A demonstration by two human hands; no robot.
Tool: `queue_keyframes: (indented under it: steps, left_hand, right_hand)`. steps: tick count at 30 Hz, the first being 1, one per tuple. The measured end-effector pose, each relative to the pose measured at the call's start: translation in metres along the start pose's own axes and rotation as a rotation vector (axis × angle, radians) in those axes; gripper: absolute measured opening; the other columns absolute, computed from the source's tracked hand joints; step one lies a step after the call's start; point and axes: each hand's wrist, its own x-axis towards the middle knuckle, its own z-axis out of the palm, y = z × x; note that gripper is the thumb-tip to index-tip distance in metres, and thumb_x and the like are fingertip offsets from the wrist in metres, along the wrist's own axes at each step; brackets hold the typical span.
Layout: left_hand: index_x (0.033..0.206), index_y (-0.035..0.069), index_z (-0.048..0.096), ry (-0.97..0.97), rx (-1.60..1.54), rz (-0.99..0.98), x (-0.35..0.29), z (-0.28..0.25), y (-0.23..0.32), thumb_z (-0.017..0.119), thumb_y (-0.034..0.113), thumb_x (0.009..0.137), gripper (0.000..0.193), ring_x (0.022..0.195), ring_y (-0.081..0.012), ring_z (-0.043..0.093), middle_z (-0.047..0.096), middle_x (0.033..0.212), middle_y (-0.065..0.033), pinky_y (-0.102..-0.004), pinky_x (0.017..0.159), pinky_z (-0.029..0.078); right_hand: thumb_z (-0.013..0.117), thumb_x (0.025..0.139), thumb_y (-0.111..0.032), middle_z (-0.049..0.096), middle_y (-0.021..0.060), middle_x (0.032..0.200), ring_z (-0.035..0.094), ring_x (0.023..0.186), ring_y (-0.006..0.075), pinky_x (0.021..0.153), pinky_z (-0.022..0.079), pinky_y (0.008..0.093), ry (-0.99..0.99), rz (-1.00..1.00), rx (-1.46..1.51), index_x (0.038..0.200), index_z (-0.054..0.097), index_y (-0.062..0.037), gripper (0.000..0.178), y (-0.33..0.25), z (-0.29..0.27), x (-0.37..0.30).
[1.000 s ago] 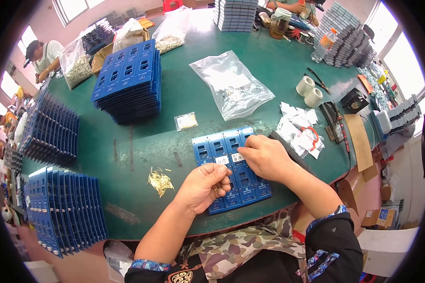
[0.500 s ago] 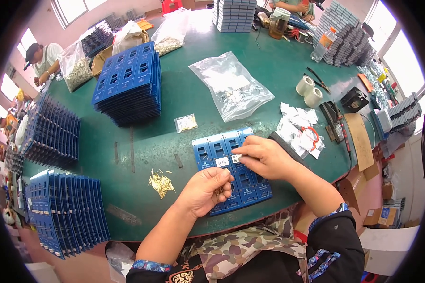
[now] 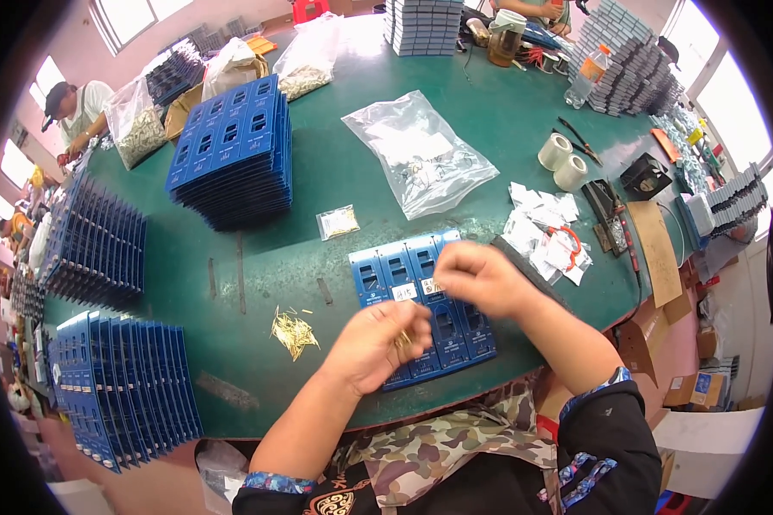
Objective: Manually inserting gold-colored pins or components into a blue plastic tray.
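Blue tray [image 3: 421,305] flat at near table [image 3: 489,112] edge, long axis tilted up-left. Left hand [image 3: 371,346] pinching gold pins [image 3: 401,337]. Right hand [image 3: 481,276] blurred, fingertips pinched, contents unclear.

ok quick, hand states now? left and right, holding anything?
Left hand: curled shut on a few small gold pins, over the blue tray.
Right hand: fingers pinched together above the tray; blurred, cannot tell if it holds anything.
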Motion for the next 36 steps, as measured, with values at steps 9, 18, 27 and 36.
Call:
queue_keyframes:
  steps: [9,18,27,36]
  left_hand:
    - [0.117,-0.01,0.051,0.222,0.004,0.158,0.002,0.003,0.008,0.051,0.002,0.093,0.027,0.101,-0.032,0.064,0.06,0.113,-0.0245,-0.0342,0.085,0.057]
    - [0.116,-0.009,0.052,0.212,-0.039,0.167,0.001,0.003,0.006,0.052,0.005,0.093,0.027,0.101,-0.032,0.064,0.06,0.113,-0.0238,-0.0346,0.086,0.057]
    - [0.114,-0.006,0.054,0.204,0.011,0.16,0.001,-0.001,0.006,0.054,0.005,0.092,0.024,0.098,-0.0295,0.065,0.062,0.111,-0.022,-0.0316,0.081,0.059]
    - [0.11,-0.005,0.056,0.205,0.028,0.153,0.001,-0.003,0.006,0.056,0.007,0.093,0.021,0.095,-0.0286,0.067,0.064,0.106,-0.0207,-0.0307,0.078,0.059]
  right_hand:
    - [0.064,0.083,-0.016,0.06,0.0107,0.082,0.061,0.078,0.0281,0.071,0.049,0.0363,0.053,-0.077,-0.598,0.084,0.065,-0.0036,0.013,0.011,-0.016,0.013]
    - [0.062,0.082,-0.018,0.06,0.0097,0.082,0.061,0.08,0.0296,0.072,0.05,0.0391,0.04,-0.092,-0.75,0.081,0.065,-0.0057,0.013,0.011,-0.012,0.014]
    - [0.063,0.082,-0.017,0.06,0.0077,0.084,0.062,0.081,0.0284,0.071,0.051,0.039,-0.003,-0.151,-0.869,0.085,0.067,-0.0077,0.011,0.005,-0.014,0.011]
    - [0.063,0.081,-0.014,0.06,0.0062,0.084,0.062,0.079,0.0261,0.066,0.051,0.0375,0.084,-0.283,-0.902,0.088,0.068,-0.0085,0.01,0.006,-0.005,-0.002]
